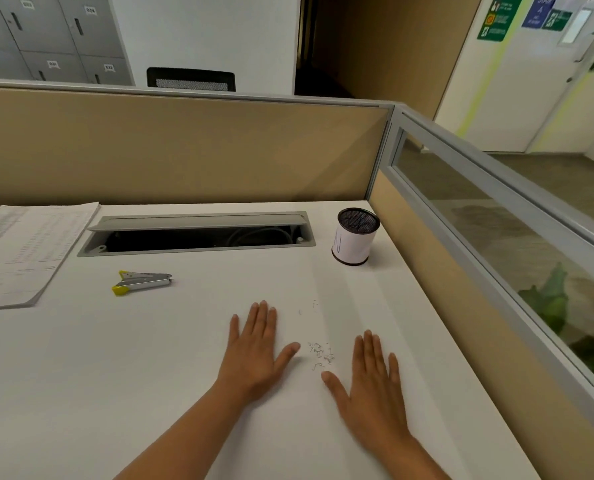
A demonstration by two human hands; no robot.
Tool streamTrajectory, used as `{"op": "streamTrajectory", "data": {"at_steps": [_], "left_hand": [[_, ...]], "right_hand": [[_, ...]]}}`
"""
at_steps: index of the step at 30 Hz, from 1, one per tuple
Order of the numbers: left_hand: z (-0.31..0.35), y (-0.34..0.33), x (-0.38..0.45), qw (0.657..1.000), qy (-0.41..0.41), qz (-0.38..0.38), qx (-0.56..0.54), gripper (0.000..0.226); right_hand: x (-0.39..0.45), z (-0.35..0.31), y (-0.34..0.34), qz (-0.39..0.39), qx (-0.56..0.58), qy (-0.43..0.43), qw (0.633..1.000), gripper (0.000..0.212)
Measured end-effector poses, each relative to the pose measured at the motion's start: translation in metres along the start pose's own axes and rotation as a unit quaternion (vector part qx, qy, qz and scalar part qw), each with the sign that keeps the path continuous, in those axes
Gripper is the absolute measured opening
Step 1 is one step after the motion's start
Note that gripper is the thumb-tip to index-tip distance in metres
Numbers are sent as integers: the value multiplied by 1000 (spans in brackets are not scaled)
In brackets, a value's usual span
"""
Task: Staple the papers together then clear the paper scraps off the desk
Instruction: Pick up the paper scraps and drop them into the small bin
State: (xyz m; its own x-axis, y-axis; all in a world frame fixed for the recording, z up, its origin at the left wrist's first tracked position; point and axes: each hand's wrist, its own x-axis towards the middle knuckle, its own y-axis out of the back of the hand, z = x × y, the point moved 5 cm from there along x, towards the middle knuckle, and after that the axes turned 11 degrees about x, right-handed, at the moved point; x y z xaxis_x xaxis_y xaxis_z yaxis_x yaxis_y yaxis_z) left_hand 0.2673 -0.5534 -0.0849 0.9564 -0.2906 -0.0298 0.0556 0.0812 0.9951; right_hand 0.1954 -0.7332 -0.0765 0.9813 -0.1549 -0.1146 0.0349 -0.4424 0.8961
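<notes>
Two flat hands, scraps being cleared.
Left hand (254,355) and right hand (371,386) are being laid wide, nothing held, flanking staple scraps (321,355); sweeping them together is probably needed next.

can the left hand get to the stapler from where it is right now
Probably yes. The left hand lies flat on the desk, and only bare desktop shows between it and the stapler, which is up and to its left.

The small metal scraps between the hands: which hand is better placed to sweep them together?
Probably the right hand: its thumb lies just below the main scraps, while the flat left hand lies farther to their side.
</notes>
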Motion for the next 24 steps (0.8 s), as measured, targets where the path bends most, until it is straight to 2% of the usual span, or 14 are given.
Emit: {"op": "streamTrajectory", "data": {"at_steps": [7, 11, 14, 15, 18, 21, 24], "left_hand": [[50, 2, 17, 989, -142, -33, -16, 104], [37, 9, 42, 988, -124, -23, -86, 109], [38, 11, 59, 988, -137, -33, -67, 110], [42, 11, 63, 987, -150, -37, -50, 110], [51, 11, 66, 977, -207, -49, -6, 106], [59, 8, 48, 959, -277, -61, -3, 97], [57, 4, 17, 947, -314, -68, -25, 90]], "right_hand": [[-1, 0, -2, -5, 7, 24, 1000, 117], [1, 0, 2, 13, 39, 19, 999, 111], [1, 1, 8, 29, 104, 10, 994, 116], [0, 1, 10, 32, 135, 4, 990, 110], [3, 4, 15, 38, 232, -30, 971, 59], [8, 12, 17, 72, 319, -27, 944, 48], [12, 13, 17, 80, 348, -10, 934, 51]]}}
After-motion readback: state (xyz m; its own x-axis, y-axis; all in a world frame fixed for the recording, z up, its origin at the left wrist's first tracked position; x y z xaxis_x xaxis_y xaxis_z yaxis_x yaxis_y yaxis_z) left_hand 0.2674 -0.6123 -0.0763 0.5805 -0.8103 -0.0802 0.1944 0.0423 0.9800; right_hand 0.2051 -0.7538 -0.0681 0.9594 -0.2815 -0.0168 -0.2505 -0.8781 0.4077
